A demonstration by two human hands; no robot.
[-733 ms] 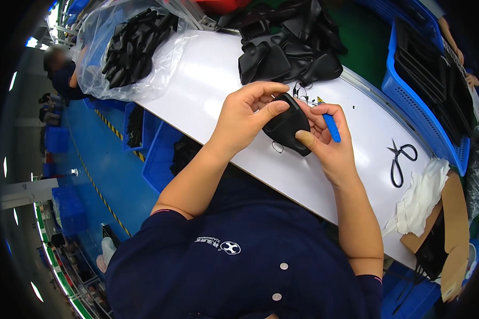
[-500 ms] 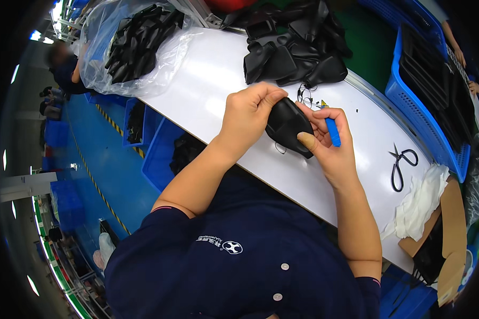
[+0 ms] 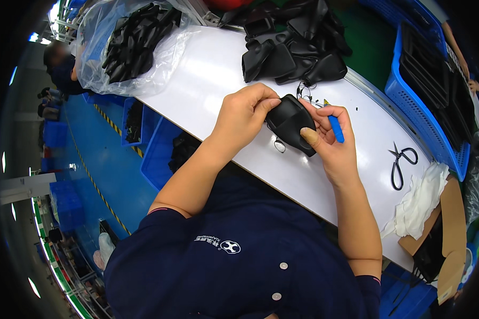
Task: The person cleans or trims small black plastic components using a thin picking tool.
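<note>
Because my left hand (image 3: 247,111) and right hand (image 3: 335,159) meet over the middle of the long, smooth white table (image 3: 197,69), the curved, hollow-looking black moulded piece (image 3: 290,119) sits up off the table between them, tilted, its broad face toward me. My right thumb presses on that face with the fingers behind it, so the right grip seems to bear most of the weight. The same fingers clasp a slim blue-handled tool (image 3: 335,129) with a thin metal shank, tucked there, I judge, so I needn't lay it on the table. My left thumb and forefinger are closed together at the piece's upper left corner, probably to steady it; I cannot tell whether they pinch its rim or something finer.

A thin dark loop (image 3: 280,145) shows beside the piece's lower left edge; whether it touches the table is unclear. At the table's far edge lies a heap of similar glossy black pieces (image 3: 274,61), and at its left end sits a clear plastic bag (image 3: 170,69) of black parts. Toward the table's right end, black-handled scissors (image 3: 397,154) lie slightly open, apart from my hands yet likely within reach, near a crumpled white cloth (image 3: 423,199).
</note>
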